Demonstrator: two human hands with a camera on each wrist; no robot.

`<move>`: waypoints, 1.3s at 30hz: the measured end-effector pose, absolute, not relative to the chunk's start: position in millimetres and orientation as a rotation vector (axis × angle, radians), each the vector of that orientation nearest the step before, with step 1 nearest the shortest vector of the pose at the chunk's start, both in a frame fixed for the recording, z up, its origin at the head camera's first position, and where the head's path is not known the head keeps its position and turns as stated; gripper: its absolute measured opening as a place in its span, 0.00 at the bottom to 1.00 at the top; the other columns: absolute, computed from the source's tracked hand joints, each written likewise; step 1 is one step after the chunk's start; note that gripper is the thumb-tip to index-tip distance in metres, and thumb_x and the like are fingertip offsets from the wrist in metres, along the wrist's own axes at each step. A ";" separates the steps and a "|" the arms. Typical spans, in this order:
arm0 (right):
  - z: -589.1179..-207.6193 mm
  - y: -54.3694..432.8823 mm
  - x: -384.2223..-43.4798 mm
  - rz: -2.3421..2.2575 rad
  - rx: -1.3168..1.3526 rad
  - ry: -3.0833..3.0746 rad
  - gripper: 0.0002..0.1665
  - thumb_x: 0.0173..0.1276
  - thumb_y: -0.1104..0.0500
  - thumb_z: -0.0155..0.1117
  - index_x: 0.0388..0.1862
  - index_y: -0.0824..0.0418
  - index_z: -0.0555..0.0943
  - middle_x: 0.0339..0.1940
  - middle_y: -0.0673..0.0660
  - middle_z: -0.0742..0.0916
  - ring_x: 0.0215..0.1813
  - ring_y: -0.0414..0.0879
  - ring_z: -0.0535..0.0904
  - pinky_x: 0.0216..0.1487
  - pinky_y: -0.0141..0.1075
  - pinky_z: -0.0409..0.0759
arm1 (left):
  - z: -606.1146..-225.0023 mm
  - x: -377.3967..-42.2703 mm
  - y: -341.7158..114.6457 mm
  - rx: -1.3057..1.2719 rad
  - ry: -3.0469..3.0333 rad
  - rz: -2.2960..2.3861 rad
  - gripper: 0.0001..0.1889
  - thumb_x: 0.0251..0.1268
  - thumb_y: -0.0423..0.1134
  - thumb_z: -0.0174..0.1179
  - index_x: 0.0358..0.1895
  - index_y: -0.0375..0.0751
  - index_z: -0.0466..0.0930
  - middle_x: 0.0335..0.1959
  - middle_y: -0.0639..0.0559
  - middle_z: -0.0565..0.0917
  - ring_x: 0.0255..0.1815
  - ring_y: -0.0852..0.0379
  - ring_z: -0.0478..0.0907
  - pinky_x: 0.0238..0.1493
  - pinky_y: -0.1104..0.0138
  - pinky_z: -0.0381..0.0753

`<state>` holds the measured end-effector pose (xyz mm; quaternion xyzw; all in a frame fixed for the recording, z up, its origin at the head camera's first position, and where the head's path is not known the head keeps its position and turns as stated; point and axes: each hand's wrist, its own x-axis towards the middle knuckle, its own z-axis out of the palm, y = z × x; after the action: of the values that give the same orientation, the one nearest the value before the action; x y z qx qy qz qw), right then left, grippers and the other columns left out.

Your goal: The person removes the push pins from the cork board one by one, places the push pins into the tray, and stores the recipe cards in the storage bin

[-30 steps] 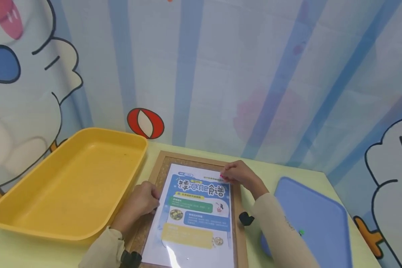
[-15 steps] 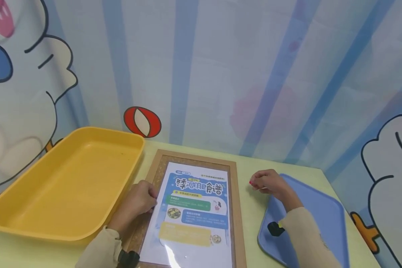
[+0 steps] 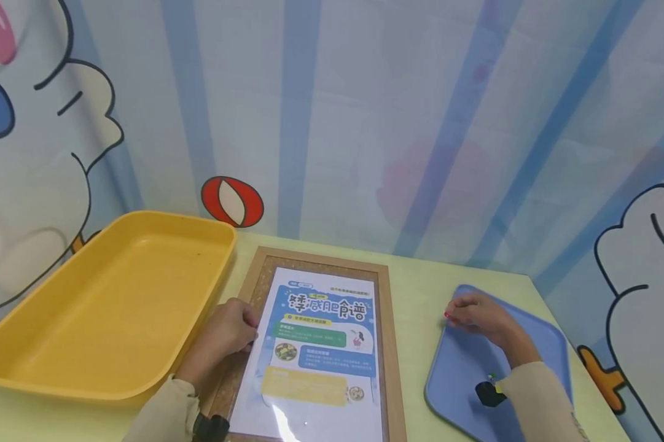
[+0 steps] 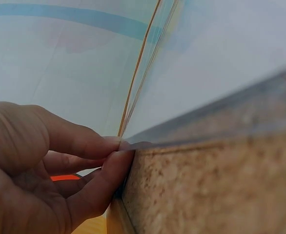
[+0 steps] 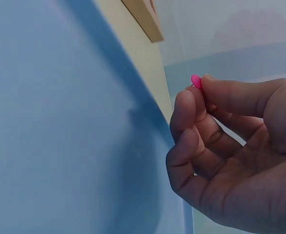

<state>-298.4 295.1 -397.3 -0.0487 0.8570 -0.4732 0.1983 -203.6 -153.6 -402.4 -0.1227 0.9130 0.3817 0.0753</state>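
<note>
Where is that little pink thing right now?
In the right wrist view, the little pink thing is pinched in the right hand. The head view shows that hand over the blue tray, near its far left corner.

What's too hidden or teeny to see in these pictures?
- Poster: small print too tiny to read, head view.
- Corkboard: lower end cut off by the head view's bottom edge.
- Green bit on the blue tray: too tiny to name, head view.
- Pink piece: partly hidden by the right hand pinching it, right wrist view.
</note>
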 end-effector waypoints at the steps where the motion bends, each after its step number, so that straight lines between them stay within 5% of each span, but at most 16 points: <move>1: -397.7 299.5 -296.9 -1.326 -0.133 2.395 0.09 0.74 0.60 0.57 0.38 0.65 0.81 0.33 0.51 0.84 0.39 0.43 0.79 0.43 0.38 0.77 | -402.8 -203.8 -153.6 -0.365 2.740 1.146 0.04 0.60 0.25 0.64 0.37 0.31 0.83 0.31 0.41 0.82 0.29 0.49 0.79 0.26 0.67 0.79; 21: -405.4 357.3 -271.5 -1.108 0.095 2.560 0.07 0.70 0.60 0.61 0.34 0.63 0.82 0.27 0.50 0.82 0.35 0.45 0.76 0.37 0.38 0.75 | -402.8 -202.2 -155.1 -0.374 2.714 1.178 0.05 0.60 0.25 0.65 0.39 0.31 0.83 0.32 0.41 0.82 0.30 0.49 0.79 0.26 0.68 0.78; 39: -411.2 349.6 -255.8 -0.927 0.093 2.617 0.05 0.66 0.67 0.64 0.30 0.66 0.84 0.23 0.50 0.81 0.30 0.44 0.75 0.32 0.36 0.74 | -403.6 -202.1 -156.3 -0.361 2.720 1.191 0.05 0.60 0.25 0.64 0.39 0.30 0.82 0.32 0.40 0.82 0.29 0.50 0.79 0.26 0.68 0.79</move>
<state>-255.8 349.6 -411.2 0.0330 0.9265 -0.3283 0.1807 -202.1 -156.3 -403.6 -0.1204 0.9067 0.3971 0.0750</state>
